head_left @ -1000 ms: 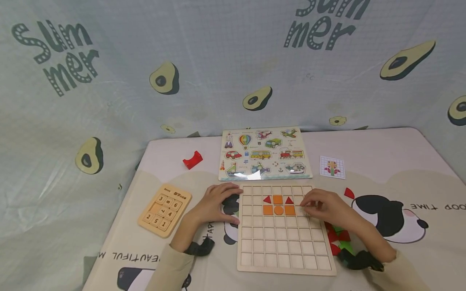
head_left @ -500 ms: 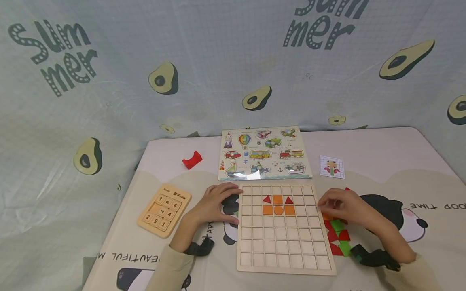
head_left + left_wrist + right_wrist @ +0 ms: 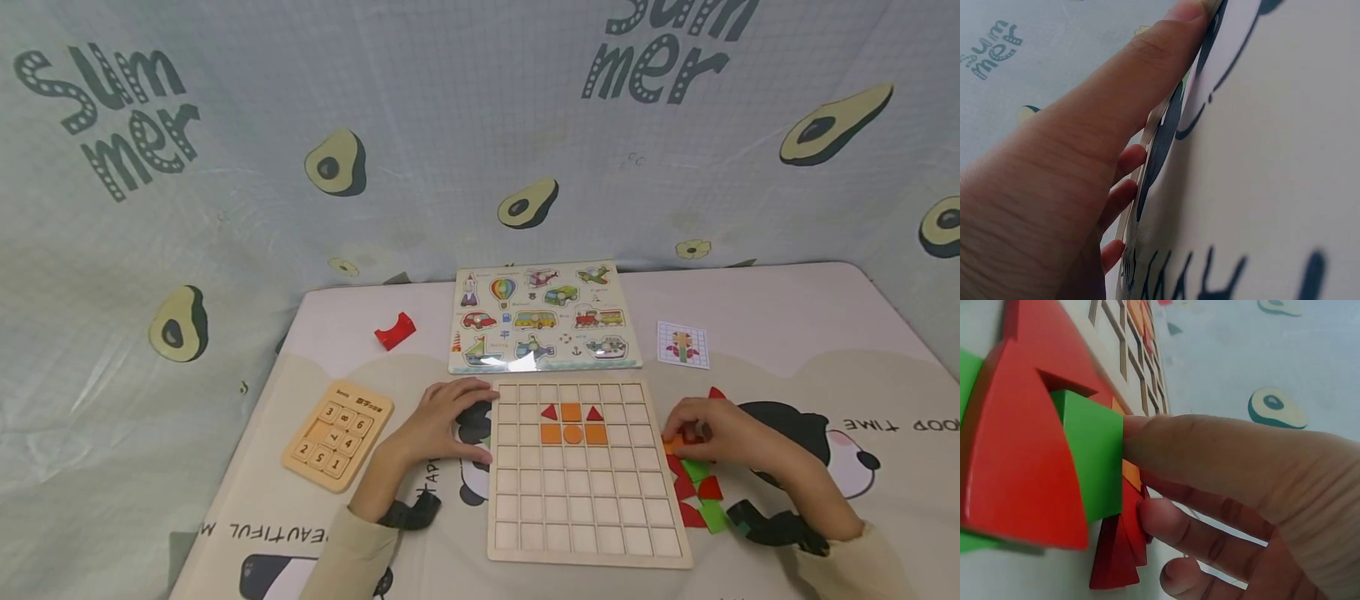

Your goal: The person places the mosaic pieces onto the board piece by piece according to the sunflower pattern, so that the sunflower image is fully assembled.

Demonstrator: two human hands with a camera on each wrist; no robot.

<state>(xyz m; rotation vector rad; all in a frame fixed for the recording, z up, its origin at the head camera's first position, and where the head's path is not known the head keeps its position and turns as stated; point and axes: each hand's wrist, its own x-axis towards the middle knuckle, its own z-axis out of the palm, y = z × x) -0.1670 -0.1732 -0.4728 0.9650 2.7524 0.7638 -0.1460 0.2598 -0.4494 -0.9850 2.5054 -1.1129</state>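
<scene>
Board (image 3: 580,481): pale wooden square grid, between the hands.
Left hand (image 3: 441,421): spread wide, touching board's left edge.
Right hand (image 3: 712,433): fingers bent at flat red, green, orange pieces (image 3: 708,488) right of board; cannot tell whether it grips one.

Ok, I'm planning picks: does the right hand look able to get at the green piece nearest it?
Probably yes: the right hand has its thumb close beside the green piece, with nothing visible between them, though red pieces crowd it.
</scene>
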